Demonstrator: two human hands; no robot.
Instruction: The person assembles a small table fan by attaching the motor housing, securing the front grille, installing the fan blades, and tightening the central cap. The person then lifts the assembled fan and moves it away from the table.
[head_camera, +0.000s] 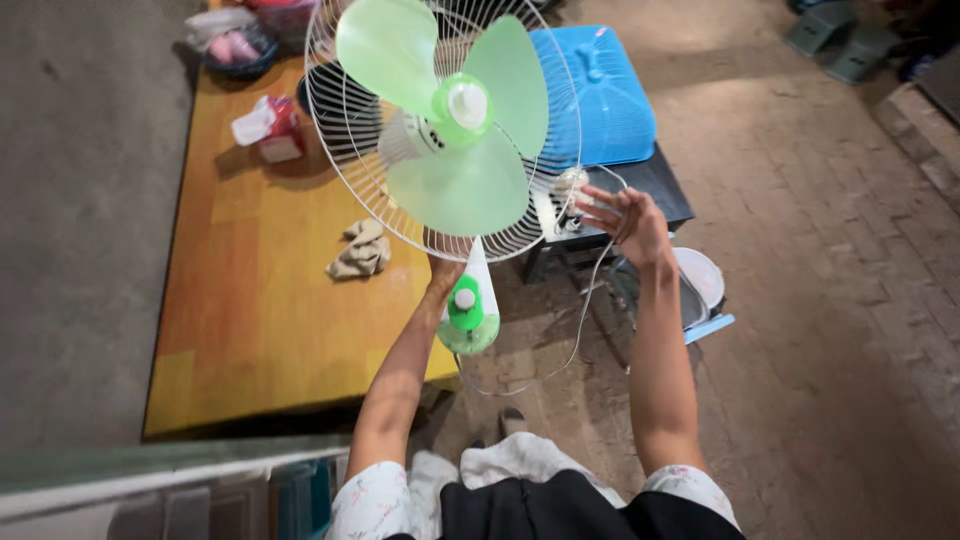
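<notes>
I hold up a fan (462, 103) with three light green blades and only its rear white wire guard (340, 110) on. My left hand (446, 268) grips the fan's white neck from behind, just under the guard, above the green and white control knob part (467, 312). My right hand (622, 222) is raised at the guard's right rim, fingers closed around the white power cord and plug (572, 184). The cord (585, 310) hangs down in a loop towards the floor.
A low orange wooden table (250, 320) lies at the left, with a crumpled rag (362, 250), a red and white carton (270, 128) and a bowl of pink things (236, 48). A blue mesh cover (600, 95) sits on a dark stand; a white basin (700, 278) below. Brick floor at right.
</notes>
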